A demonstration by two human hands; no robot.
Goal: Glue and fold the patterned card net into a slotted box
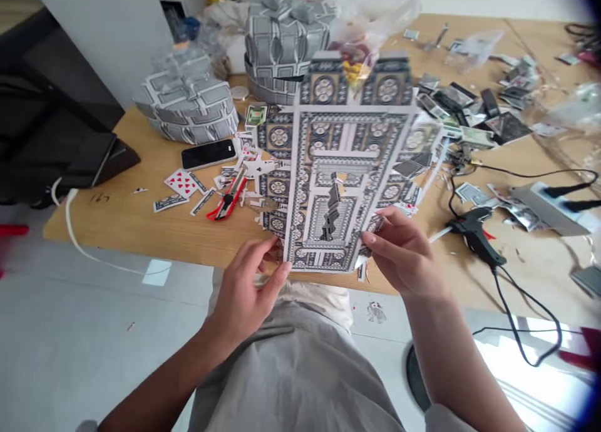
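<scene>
Both hands hold the patterned card panel (328,188) upright at the tabletop's (225,238) front edge — left fingers (278,252) pinching its lower left corner, right fingers (372,228) pinching its lower right side. A red utility knife (228,197) lies left of it — a glue gun (476,235) rests at right.

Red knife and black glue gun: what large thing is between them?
The patterned card panel, held by left hand and right hand, in the head view.

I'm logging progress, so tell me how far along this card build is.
The smaller gray piece and taller gray piece look assembled. The left hand and right hand hold a patterned card piece by its lower end. Possibly left: loose cards, unattached beside the red cutter.
</scene>
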